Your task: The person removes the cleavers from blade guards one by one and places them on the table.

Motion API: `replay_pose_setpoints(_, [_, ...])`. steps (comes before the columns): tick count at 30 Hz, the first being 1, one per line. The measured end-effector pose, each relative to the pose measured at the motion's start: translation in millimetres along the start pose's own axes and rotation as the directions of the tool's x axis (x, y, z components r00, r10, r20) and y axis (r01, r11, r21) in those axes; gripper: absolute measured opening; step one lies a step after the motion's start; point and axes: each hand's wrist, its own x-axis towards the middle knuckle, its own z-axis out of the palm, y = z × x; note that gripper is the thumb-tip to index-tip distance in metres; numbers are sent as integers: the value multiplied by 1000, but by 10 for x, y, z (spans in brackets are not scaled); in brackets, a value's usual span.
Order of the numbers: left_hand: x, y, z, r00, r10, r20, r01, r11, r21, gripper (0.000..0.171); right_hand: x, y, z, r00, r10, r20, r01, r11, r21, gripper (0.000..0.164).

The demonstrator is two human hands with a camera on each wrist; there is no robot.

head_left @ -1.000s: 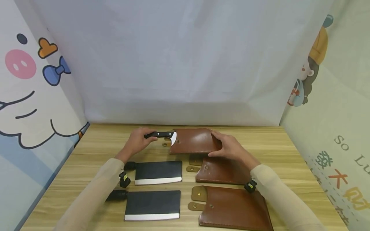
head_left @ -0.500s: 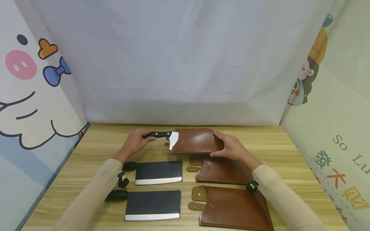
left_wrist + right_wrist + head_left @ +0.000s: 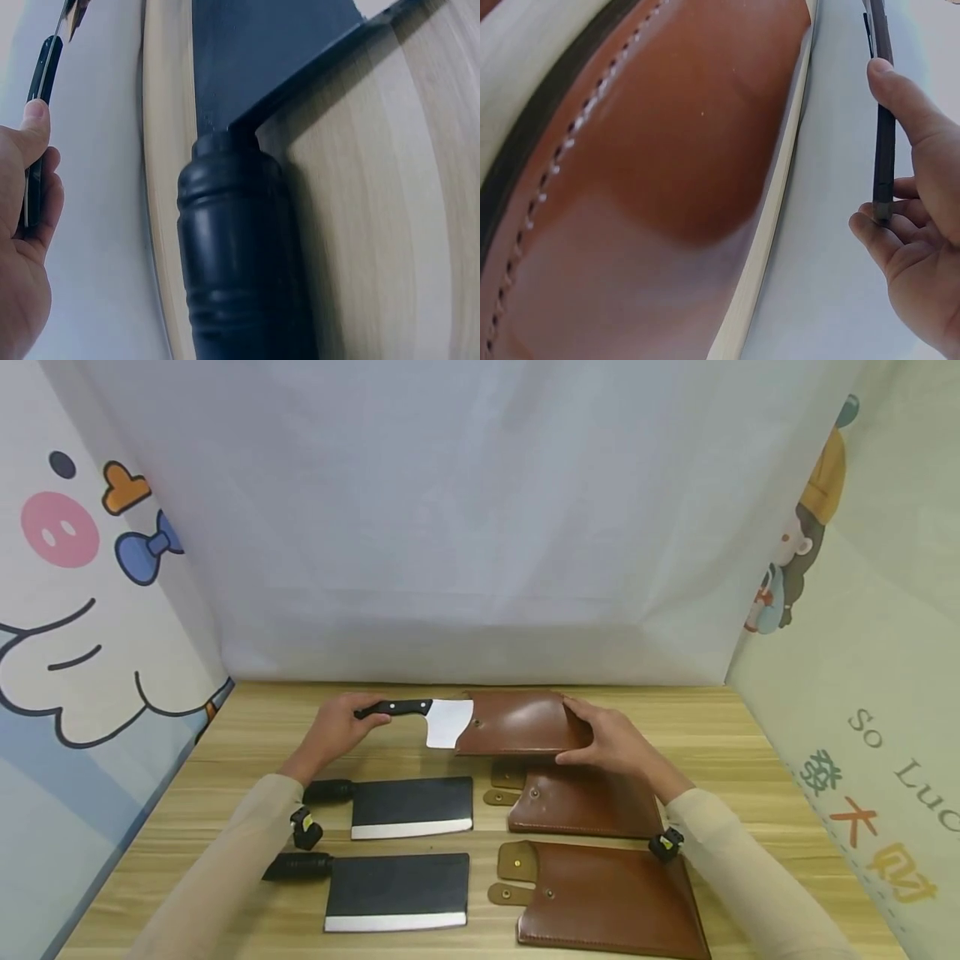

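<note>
Near the back of the table, my left hand [image 3: 339,727] grips the black handle of a cleaver [image 3: 448,723]. Part of its bright blade shows outside a brown leather sheath [image 3: 517,723]; the rest is hidden inside. The sheath's far end is held by my right hand [image 3: 617,740], thumb on one side and fingers on the other. In the left wrist view, thumb and fingers wrap the cleaver handle [image 3: 46,71]. Edge-on in the right wrist view, the sheath [image 3: 885,150] lies between my thumb and fingers.
Two dark-bladed cleavers [image 3: 412,807] [image 3: 397,892] lie at front left, handles pointing left. Two more brown sheaths [image 3: 581,802] [image 3: 611,897] with snap straps lie at front right. A pale cloth [image 3: 472,527] hangs behind the wooden table [image 3: 255,718].
My left hand has drawn the cleaver leftward, so more of its blade shows outside the sheath. My right hand and the sheath have shifted slightly right.
</note>
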Motion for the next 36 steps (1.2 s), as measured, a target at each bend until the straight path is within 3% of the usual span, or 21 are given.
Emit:
replay_pose_setpoints(11, [-82, -89, -70, 999, -5, -48, 5, 1000, -5, 37, -32, 81, -42, 1000, 2, -14, -2, 1000, -12, 102])
replay_pose_setpoints(21, [-151, -126, -189, 997, -73, -21, 73, 997, 18, 41, -94, 187, -14, 1000, 14, -21, -14, 1000, 10, 103])
replay_pose_setpoints(36, [-237, -290, -315, 997, 4, -83, 1, 999, 51, 33, -171, 241, -89, 999, 30, -12, -30, 999, 13, 102])
